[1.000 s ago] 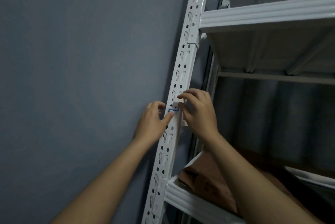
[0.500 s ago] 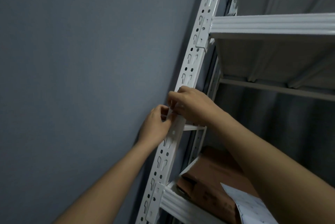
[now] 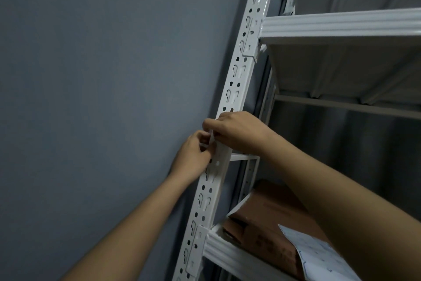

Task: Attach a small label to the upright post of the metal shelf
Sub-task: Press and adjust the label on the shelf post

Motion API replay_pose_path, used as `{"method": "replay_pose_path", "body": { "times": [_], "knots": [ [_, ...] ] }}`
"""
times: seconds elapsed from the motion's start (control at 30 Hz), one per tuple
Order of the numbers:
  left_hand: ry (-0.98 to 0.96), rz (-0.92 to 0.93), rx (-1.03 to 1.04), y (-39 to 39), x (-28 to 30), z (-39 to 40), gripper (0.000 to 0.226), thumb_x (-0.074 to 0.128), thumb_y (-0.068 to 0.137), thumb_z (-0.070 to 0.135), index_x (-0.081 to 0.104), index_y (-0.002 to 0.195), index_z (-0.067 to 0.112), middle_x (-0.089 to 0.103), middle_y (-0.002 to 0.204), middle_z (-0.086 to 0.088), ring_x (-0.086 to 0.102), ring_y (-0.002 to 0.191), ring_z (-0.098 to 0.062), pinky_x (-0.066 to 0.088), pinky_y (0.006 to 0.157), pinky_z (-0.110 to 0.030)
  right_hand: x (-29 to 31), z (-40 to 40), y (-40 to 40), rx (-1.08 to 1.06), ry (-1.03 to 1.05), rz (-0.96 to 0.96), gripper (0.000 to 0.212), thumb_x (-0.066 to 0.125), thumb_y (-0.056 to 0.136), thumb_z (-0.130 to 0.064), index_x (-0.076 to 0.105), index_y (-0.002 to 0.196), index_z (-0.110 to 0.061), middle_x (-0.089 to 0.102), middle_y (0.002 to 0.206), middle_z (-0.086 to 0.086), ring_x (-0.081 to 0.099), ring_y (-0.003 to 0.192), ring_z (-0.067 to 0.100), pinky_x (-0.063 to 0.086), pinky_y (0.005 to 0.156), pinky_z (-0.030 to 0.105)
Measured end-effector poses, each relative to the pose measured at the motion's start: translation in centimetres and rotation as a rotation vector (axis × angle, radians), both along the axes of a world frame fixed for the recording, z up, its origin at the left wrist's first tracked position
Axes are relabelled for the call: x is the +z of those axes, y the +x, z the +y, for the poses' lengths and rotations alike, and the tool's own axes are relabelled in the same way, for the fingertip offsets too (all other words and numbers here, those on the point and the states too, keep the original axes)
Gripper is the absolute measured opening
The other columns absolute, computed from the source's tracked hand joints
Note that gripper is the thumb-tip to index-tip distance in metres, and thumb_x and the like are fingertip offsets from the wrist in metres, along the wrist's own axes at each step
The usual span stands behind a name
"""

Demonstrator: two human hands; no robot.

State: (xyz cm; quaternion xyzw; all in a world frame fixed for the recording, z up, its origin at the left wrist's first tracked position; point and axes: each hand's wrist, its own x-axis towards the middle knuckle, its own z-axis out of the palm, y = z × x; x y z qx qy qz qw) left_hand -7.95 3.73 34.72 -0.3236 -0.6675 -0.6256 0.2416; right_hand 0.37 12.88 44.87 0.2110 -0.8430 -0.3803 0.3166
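Storage room: white slotted metal shelving (image 3: 237, 80), cardboard box (image 3: 271, 217), bare grey wall (image 3: 102, 76).

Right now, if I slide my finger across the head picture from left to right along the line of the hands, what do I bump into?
grey wall → left hand → white shelf post → right hand → dark back of the shelf

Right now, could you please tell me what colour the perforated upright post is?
White, the perforated metal upright post shows best in the head view.
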Motion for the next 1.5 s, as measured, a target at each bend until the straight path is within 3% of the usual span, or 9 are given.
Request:
{"method": "replay_pose_path", "body": {
  "times": [0.17,0.3,0.6,0.73,1.1,1.27,1.4,1.5],
  "knots": [
    [-0.01,-0.005,-0.028,0.3,-0.2,-0.2,0.016,0.057,0.088,0.023,0.05,0.081,0.035,0.062,0.083,0.006,0.061,0.075,-0.01,0.051,0.069,-0.032,-0.4,0.2,-0.1,-0.031,-0.121,0.011,0.028,0.048,0.096,-0.022,0.042,0.123,-0.021,0.059,0.095,0.006,0.058,0.084,0.023,0.053,0.072,0.04],
    [0.003,0.012,-0.038,0.3,-0.1,-0.2,0.015,0.057,0.089,0.023,0.051,0.084,0.036,0.062,0.092,0.007,0.062,0.08,-0.007,0.052,0.072,-0.031,-1.2,0.5,-0.1,-0.009,-0.27,0.046,0.026,0.05,0.093,-0.022,0.045,0.118,-0.022,0.058,0.097,0.004,0.058,0.085,0.023,0.052,0.071,0.039],
    [-0.015,0.003,-0.021,0.4,-0.1,-0.2,0.017,0.058,0.088,0.023,0.051,0.083,0.037,0.063,0.098,0.005,0.063,0.085,-0.011,0.054,0.079,-0.039,-1.2,0.4,-0.1,-0.004,-0.336,0.031,0.02,0.053,0.092,-0.02,0.045,0.111,-0.019,0.058,0.094,0.005,0.057,0.082,0.025,0.053,0.072,0.042],
    [-0.044,-0.013,-0.006,0.7,-0.1,-0.3,0.012,0.058,0.088,0.023,0.051,0.094,0.032,0.063,0.103,0.003,0.063,0.087,-0.013,0.053,0.081,-0.039,-1.3,0.3,-0.4,-0.003,-0.365,0.055,0.017,0.051,0.092,-0.019,0.045,0.107,-0.016,0.057,0.089,0.007,0.056,0.081,0.028,0.051,0.071,0.043],
    [-0.087,0.002,-0.002,0.9,0.2,-0.9,0.013,0.056,0.088,0.019,0.053,0.093,0.03,0.062,0.099,0.009,0.062,0.086,-0.009,0.053,0.08,-0.036,-1.0,0.6,-0.2,0.025,-0.491,-0.033,0.049,0.06,0.09,-0.013,0.04,0.132,-0.029,0.069,0.101,-0.003,0.061,0.094,0.02,0.053,0.08,0.04],
    [-0.021,0.046,0.05,0.9,0.3,-1.0,0.012,0.056,0.089,0.022,0.055,0.099,0.027,0.058,0.105,0.007,0.06,0.083,-0.008,0.052,0.081,-0.035,-0.9,0.7,0.2,0.045,-0.516,0.001,0.057,0.055,0.09,-0.008,0.038,0.138,-0.033,0.066,0.102,-0.004,0.06,0.095,0.019,0.052,0.079,0.04],
    [0.014,0.109,0.118,1.5,0.8,-1.0,0.013,0.056,0.091,0.022,0.06,0.104,0.022,0.053,0.106,0.007,0.058,0.087,-0.007,0.049,0.08,-0.027,-1.4,1.7,0.0,0.043,-0.474,0.083,0.069,0.055,0.087,-0.004,0.032,0.141,-0.04,0.059,0.108,-0.004,0.058,0.1,0.018,0.049,0.072,0.031],
    [0.001,0.126,0.15,1.8,1.1,-0.8,0.016,0.056,0.092,0.023,0.062,0.106,0.021,0.053,0.108,0.006,0.058,0.09,-0.009,0.05,0.081,-0.03,-1.8,2.3,-0.3,0.057,-0.443,0.153,0.074,0.057,0.087,-0.002,0.029,0.143,-0.039,0.06,0.111,-0.004,0.057,0.105,0.017,0.048,0.072,0.027]
  ]
}}
